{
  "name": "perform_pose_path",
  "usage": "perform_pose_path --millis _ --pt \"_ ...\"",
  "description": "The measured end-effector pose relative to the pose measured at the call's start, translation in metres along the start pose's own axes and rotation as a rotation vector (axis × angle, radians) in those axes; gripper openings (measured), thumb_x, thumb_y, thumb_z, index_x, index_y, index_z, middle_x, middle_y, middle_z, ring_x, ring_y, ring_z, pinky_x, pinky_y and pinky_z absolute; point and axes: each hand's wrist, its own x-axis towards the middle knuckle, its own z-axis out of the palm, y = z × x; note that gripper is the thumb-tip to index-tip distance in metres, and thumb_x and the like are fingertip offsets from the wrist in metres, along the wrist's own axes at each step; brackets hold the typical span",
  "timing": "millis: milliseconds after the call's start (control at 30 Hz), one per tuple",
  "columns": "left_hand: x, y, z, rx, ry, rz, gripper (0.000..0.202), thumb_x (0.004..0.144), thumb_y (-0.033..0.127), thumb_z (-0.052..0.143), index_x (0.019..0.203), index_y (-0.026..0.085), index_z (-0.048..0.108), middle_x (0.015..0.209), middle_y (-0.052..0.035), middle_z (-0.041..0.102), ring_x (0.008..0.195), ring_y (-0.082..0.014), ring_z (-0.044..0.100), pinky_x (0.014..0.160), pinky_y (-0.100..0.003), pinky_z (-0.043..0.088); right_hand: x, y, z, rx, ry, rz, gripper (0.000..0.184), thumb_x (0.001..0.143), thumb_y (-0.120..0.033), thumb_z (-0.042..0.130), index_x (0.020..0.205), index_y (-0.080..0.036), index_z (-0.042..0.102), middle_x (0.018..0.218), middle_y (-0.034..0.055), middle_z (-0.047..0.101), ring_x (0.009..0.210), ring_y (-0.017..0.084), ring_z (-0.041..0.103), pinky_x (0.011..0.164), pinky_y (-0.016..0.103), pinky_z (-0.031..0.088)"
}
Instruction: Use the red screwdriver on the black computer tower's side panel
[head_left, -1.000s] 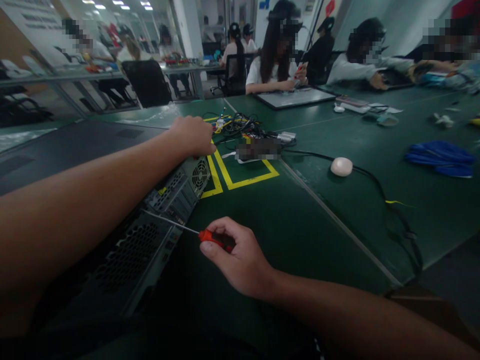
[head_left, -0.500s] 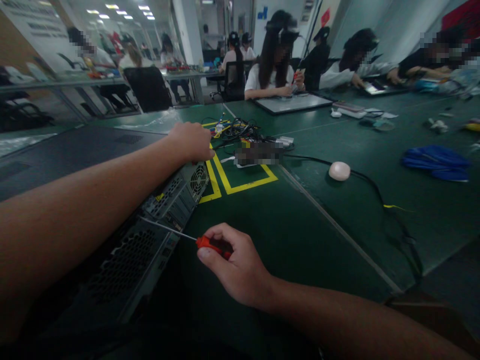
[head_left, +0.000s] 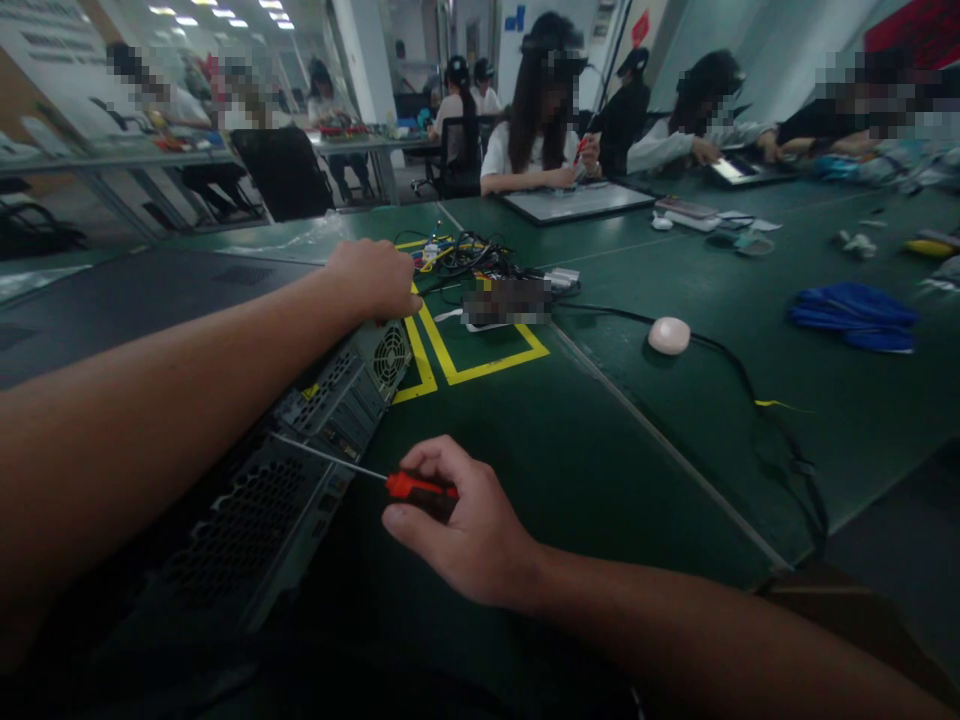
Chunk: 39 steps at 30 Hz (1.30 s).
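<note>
A dark computer case lies on its side on the green table, its rear panel with fan grille and vent holes facing me. My left hand rests closed over the case's far top corner, gripping its edge. My right hand is wrapped round the red and black handle of a screwdriver. The thin shaft points left, and its tip touches the rear panel near the ports.
Yellow tape lines mark the table beyond the case, with a tangle of cables behind. A white round object on a black cable and blue cloth lie to the right. Other people work at the far table edge.
My view shifted slightly; the right hand and screwdriver slid a little to the left along the case. The left hand stays on the corner.
</note>
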Motion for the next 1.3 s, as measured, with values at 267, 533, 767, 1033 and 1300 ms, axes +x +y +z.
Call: perform_pose_path --millis 267,533,767,1033,1300 --pt "-0.0066 0.0049 -0.0059 -0.03 -0.01 -0.02 0.071 0.11 0.052 0.07 0.168 0.014 0.086 0.161 -0.0339 0.084 0.152 -0.0573 0.079 0.128 -0.068 0.064 0.0002 -0.0038 -0.001 0.013 -0.011 -0.006 0.025 0.101 -0.035 0.09 0.11 -0.028 0.069 0.095 -0.0036 0.071 0.085 0.02 0.067 0.082 0.036 0.055" --pt "0.0002 -0.0008 0.0005 -0.024 0.014 -0.002 0.072 0.108 0.057 0.072 0.165 0.016 0.088 0.156 -0.0336 0.087 0.148 -0.0587 0.08 0.123 -0.071 0.065 0.0014 -0.0017 0.0003 0.007 -0.001 -0.006 0.026 0.101 -0.036 0.093 0.11 -0.029 0.07 0.095 -0.0033 0.073 0.085 0.021 0.068 0.084 0.038 0.057" --pt "0.002 -0.0015 0.0013 0.009 0.002 -0.009 0.072 0.109 0.06 0.068 0.165 0.018 0.088 0.154 -0.0304 0.088 0.15 -0.0561 0.079 0.122 -0.064 0.067 0.0006 -0.0029 0.0004 0.013 -0.003 -0.003 0.025 0.101 -0.035 0.093 0.11 -0.028 0.071 0.093 -0.0038 0.074 0.083 0.02 0.067 0.083 0.036 0.058" --pt "-0.0006 0.0009 -0.0007 0.0 -0.001 -0.004 0.072 0.11 0.054 0.068 0.169 0.016 0.085 0.154 -0.0327 0.087 0.148 -0.0571 0.08 0.125 -0.07 0.066 -0.0002 -0.0033 -0.0004 0.024 0.0 -0.009 0.025 0.103 -0.037 0.093 0.111 -0.028 0.071 0.096 -0.003 0.073 0.086 0.021 0.069 0.085 0.037 0.057" --pt "0.0026 -0.0025 0.002 -0.045 0.023 0.0 0.073 0.106 0.061 0.075 0.165 0.02 0.089 0.154 -0.0308 0.088 0.151 -0.0579 0.078 0.126 -0.069 0.065 0.0009 0.002 0.0017 -0.001 -0.002 -0.021 0.019 0.11 -0.04 0.092 0.109 -0.025 0.08 0.097 0.0 0.077 0.089 0.021 0.072 0.084 0.035 0.059"
